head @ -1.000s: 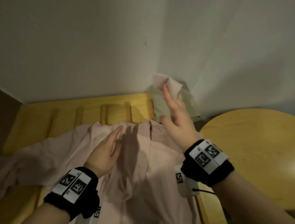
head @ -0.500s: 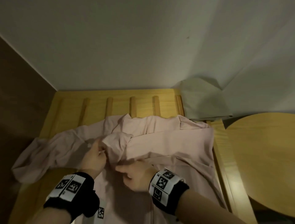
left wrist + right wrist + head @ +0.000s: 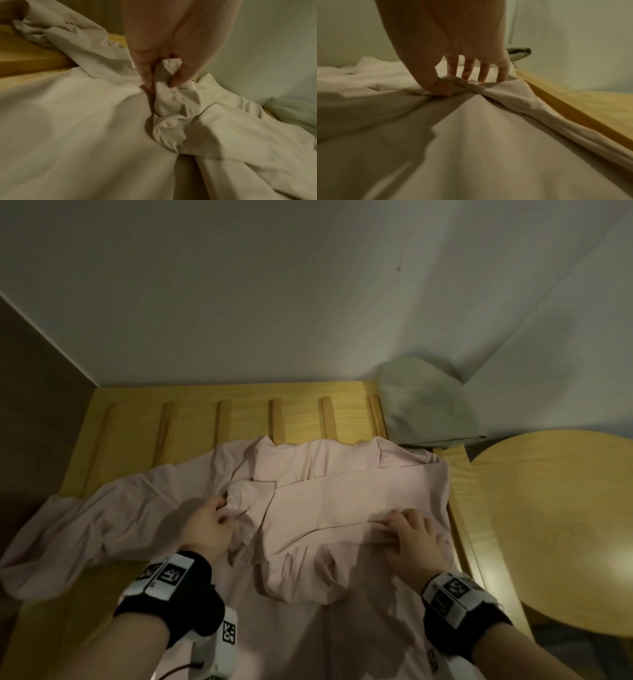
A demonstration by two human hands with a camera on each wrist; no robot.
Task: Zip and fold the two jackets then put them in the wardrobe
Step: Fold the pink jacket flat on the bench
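Note:
A pale pink jacket [image 3: 342,498] lies spread on a wooden slatted frame [image 3: 191,422]. Its right sleeve is folded across the chest, and its left sleeve trails off to the left. My left hand [image 3: 209,525] pinches the bunched cuff of the folded sleeve between thumb and fingers [image 3: 161,83]. My right hand [image 3: 414,539] is at the jacket's right side, where thumb and fingers [image 3: 462,86] pinch a ridge of the sleeve's fold. A folded grey-green jacket [image 3: 428,405] sits in the far right corner against the wall, apart from both hands.
A round wooden table [image 3: 555,525] stands close to the right of the frame. White walls close off the back and right. A brown wall [image 3: 30,412] borders the left. The frame's right rail [image 3: 573,108] runs just beside my right hand.
The right sleeve, held up near the wall a second ago, now lies folded across the chest. My left hand has taken its cuff. My right hand has moved right along the fold.

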